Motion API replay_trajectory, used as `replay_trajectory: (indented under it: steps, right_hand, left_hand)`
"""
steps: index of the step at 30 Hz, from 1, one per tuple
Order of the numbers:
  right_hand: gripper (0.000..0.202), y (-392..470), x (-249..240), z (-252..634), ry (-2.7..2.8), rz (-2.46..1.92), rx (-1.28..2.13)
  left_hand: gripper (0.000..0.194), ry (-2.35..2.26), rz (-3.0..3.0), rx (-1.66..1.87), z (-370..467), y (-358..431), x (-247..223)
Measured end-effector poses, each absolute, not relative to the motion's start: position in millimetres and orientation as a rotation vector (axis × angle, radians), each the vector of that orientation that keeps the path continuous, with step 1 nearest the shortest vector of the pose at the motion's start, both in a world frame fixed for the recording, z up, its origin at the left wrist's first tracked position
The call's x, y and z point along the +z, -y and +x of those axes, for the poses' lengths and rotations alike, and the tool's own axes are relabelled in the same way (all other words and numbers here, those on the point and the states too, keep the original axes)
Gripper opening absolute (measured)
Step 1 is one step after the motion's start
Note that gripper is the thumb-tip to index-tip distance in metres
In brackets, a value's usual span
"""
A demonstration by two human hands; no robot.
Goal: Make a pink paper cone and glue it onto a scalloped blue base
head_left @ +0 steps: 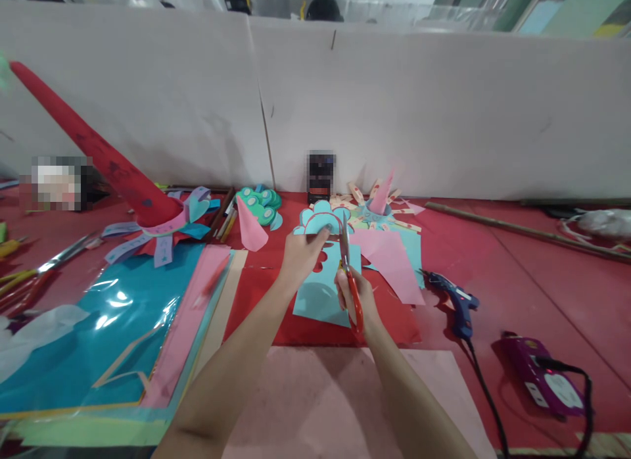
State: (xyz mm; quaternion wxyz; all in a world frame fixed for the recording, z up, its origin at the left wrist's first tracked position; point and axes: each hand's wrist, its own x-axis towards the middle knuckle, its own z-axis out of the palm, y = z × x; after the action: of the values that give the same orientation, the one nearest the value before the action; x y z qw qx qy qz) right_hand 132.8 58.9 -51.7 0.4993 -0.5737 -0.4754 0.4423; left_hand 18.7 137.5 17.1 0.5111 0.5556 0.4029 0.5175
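Observation:
My left hand (pixel 304 252) pinches a light blue scalloped paper piece (pixel 323 217) with red outlines, held up above the table. In my right hand (pixel 357 291) are red-handled scissors (pixel 353 294), their blades pointing up at the right edge of that paper. Beneath both hands, a light blue sheet (pixel 320 298) with a scalloped cut in its top lies on a red sheet (pixel 251 308). A pink paper sheet (pixel 392 262) is just to the right. Behind my left hand stands a pink paper cone (pixel 250 227) beside green scalloped pieces (pixel 259 206).
A tall red cone (pixel 108 156) with paper strips stands left, behind a blue plastic-wrapped pack (pixel 118 327). At right lie a glue gun (pixel 458 304), a purple box (pixel 542 377) with a cable and a long stick (pixel 522 232). A white partition (pixel 394 110) rises behind.

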Motion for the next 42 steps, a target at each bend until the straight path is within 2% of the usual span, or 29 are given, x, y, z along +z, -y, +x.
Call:
replay_trajectory:
  steps: [27,42]
  right_hand:
    - [0.051,-57.6,-46.9,131.7,1.133,-1.408,1.123]
    - [0.048,-54.7,-39.8,129.8,1.227,-1.275,1.164]
  left_hand:
    - [0.014,-1.123,1.373,1.247,13.6,-137.6,30.6]
    - [0.024,-1.189,1.592,1.274,2.4,-142.8,23.0]
